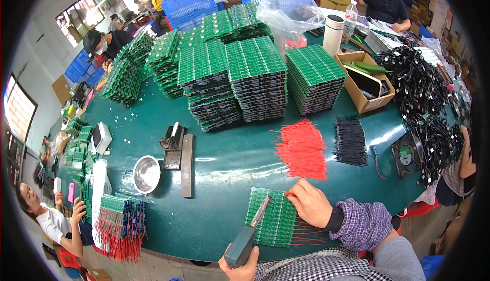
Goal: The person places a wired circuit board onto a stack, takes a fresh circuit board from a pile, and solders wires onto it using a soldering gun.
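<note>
Left hand [244, 265] grips a grey soldering iron [249, 236], tip over a green circuit board panel [273, 218] lying at the near edge of the bench [224, 163]. Right hand [311, 203] pinches a red wire [289, 193] on the panel. Beyond: red wire bundle [302, 149], black wire bundle [350, 141]. Farther: open brown cardboard box [365, 81], blue crates [190, 3].

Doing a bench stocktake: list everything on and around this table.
circuit board panel: one, green, near edge under the hands
soldering iron: one, grey handle, over the panel
red wires: one bundle, right of centre
black wires: one bundle, beside the red
board stacks: many, green, far side
metal bowl: one, silver, left
cardboard box: one, brown, right
table: one, dark green
left hand: holds the iron
right hand: pinches a red wire on the panel
</note>
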`<act>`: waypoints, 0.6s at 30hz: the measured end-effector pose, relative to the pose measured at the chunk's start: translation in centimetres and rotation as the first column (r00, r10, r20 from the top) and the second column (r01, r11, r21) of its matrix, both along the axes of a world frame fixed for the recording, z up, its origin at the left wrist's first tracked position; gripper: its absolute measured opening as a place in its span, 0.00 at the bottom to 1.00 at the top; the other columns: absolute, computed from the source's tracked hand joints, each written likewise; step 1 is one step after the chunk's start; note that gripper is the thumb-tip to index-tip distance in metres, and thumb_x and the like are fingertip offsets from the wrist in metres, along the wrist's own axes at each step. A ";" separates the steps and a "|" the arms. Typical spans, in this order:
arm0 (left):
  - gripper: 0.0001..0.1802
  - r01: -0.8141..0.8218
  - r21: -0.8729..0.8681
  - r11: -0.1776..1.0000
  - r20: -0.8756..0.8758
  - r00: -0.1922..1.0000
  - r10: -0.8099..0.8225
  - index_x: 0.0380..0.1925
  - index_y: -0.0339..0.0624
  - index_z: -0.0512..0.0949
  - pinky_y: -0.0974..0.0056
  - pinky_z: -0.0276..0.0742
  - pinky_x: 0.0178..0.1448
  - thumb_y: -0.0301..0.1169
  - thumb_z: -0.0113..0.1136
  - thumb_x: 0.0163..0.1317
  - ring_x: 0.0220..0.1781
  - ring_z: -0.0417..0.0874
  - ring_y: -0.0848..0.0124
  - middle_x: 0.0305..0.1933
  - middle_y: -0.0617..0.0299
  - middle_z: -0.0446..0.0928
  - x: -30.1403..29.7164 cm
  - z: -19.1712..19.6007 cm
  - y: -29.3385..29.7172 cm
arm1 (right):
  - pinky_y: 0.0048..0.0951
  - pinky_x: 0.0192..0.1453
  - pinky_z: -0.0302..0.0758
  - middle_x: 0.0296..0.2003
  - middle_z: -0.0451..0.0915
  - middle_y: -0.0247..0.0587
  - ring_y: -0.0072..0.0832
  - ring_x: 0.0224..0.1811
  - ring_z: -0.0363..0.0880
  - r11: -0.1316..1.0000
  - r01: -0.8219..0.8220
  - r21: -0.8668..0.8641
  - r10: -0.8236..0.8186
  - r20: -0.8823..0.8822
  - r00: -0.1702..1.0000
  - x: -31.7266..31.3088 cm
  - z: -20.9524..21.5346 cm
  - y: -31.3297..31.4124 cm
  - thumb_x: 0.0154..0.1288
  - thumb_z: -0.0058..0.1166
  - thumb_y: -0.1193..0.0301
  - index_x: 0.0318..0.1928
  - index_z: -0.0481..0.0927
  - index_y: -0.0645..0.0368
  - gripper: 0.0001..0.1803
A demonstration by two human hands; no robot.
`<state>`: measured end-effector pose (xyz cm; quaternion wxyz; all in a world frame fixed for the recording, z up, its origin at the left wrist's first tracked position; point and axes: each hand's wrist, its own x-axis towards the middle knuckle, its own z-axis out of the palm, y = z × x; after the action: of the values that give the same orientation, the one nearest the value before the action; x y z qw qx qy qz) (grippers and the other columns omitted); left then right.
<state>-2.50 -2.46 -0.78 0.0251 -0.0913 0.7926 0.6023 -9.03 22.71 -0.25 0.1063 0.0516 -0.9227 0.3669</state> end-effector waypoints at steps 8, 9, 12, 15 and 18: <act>0.24 -0.020 -0.026 0.999 0.004 1.000 0.020 0.44 0.33 0.81 0.62 0.77 0.52 0.32 0.80 0.49 0.44 0.85 0.66 0.44 0.55 0.85 -0.5 1.8 0.4 | 0.45 0.39 0.75 0.37 0.74 0.47 0.47 0.39 0.78 0.998 0.066 -0.018 -0.066 -0.008 0.998 0.0 0.3 -0.1 0.67 0.57 0.73 0.41 0.71 0.62 0.09; 0.24 -0.015 -0.023 1.000 0.021 1.000 0.016 0.44 0.33 0.81 0.62 0.77 0.52 0.32 0.80 0.49 0.44 0.85 0.66 0.44 0.55 0.85 -0.4 1.7 0.4 | 0.43 0.39 0.75 0.36 0.75 0.46 0.46 0.38 0.79 0.995 0.076 -0.066 -0.077 -0.018 0.997 -0.1 0.6 -0.2 0.67 0.57 0.73 0.41 0.72 0.61 0.08; 0.19 -0.102 0.072 0.992 -0.073 0.992 0.107 0.42 0.31 0.81 0.65 0.78 0.41 0.21 0.76 0.48 0.36 0.82 0.70 0.38 0.58 0.83 -0.4 1.0 0.3 | 0.40 0.40 0.75 0.35 0.77 0.46 0.44 0.36 0.80 0.982 0.059 -0.177 -0.062 -0.012 0.998 -0.3 1.0 -0.4 0.66 0.58 0.74 0.39 0.76 0.63 0.06; 0.19 -0.051 0.046 0.998 -0.106 0.993 0.056 0.42 0.31 0.81 0.65 0.77 0.41 0.20 0.76 0.48 0.35 0.81 0.70 0.38 0.57 0.82 -0.5 0.9 0.3 | 0.39 0.38 0.75 0.34 0.77 0.45 0.43 0.35 0.80 0.983 0.053 -0.176 -0.059 -0.031 0.998 -0.2 0.6 -0.3 0.66 0.58 0.73 0.39 0.77 0.62 0.06; 0.20 0.053 -0.033 0.998 -0.028 0.998 -0.054 0.40 0.31 0.83 0.63 0.80 0.46 0.27 0.79 0.49 0.39 0.85 0.68 0.40 0.55 0.85 -1.3 3.0 0.7 | 0.40 0.37 0.76 0.34 0.76 0.44 0.43 0.33 0.79 0.984 0.051 -0.173 -0.060 -0.047 0.997 -0.2 0.6 -0.3 0.66 0.58 0.73 0.38 0.77 0.62 0.06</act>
<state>-3.85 -1.75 2.20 0.0283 -0.0620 0.8048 0.5896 -9.27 22.37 0.33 0.1445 0.0261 -0.8856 0.4406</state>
